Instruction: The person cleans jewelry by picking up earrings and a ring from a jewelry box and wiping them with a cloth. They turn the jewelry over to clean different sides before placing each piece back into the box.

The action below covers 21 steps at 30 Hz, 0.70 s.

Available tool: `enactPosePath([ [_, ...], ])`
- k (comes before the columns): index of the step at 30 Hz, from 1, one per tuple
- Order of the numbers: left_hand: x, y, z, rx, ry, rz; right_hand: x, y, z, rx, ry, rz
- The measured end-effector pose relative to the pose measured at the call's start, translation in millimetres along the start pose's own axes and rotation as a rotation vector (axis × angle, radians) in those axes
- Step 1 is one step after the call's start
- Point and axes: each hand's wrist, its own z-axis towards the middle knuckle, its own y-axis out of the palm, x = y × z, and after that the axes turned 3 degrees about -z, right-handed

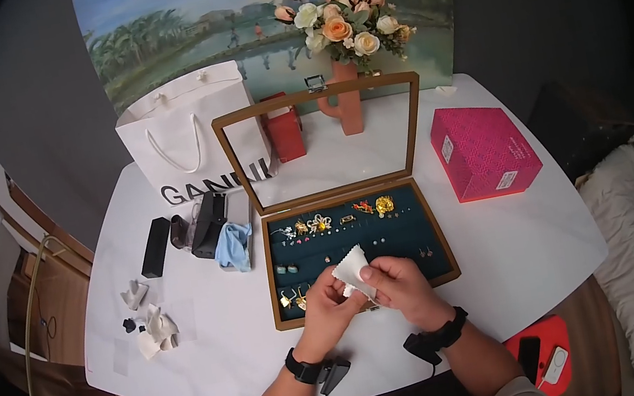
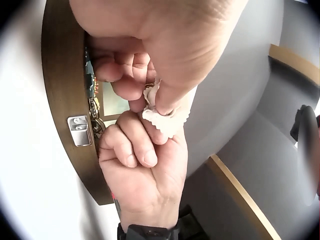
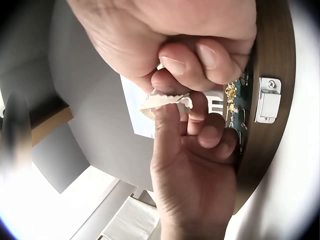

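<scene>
Both hands meet above the front of an open wooden jewellery box [image 1: 272, 288]. A small white cloth with a zigzag edge [image 1: 351, 267] is pinched between them. My left hand [image 1: 327, 312] grips its lower left part, thumb on top, and my right hand [image 1: 410, 289] pinches the right side between thumb and curled fingers. In the left wrist view the cloth [image 2: 165, 123] is folded at the left thumb, with a thin gold-coloured edge [image 2: 149, 85] beside it; what it belongs to is mostly hidden. The right wrist view shows the cloth [image 3: 162, 101] bunched between the fingertips.
Earrings and brooches, including a gold flower [image 1: 384, 204], lie on the box's dark lining. Its glass lid stands raised. Left are a white bag [image 1: 198, 126], black case [image 1: 155, 248], blue cloth [image 1: 234, 247] and crumpled pale cloths [image 1: 158, 333]; right, a pink box [image 1: 484, 151]. Flowers stand behind.
</scene>
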Motion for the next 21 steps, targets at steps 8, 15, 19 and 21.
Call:
enactPosePath([
  [8,4.3,2.7,1.9,-0.034,0.09,0.05,-0.5,6.2,-3.3,-0.001,0.008,0.074],
  [15,3.1,-2.6,1.8,-0.027,-0.01,0.027,3.5,5.3,-0.6,0.022,-0.043,-0.022],
  [19,6.0,-4.1,1.6,-0.01,-0.072,0.015,3.0,3.3,-0.6,0.002,-0.033,-0.025],
  [21,7.1,-2.6,1.8,-0.009,-0.075,0.005,1.2,4.1,-1.6,0.004,-0.032,-0.019],
])
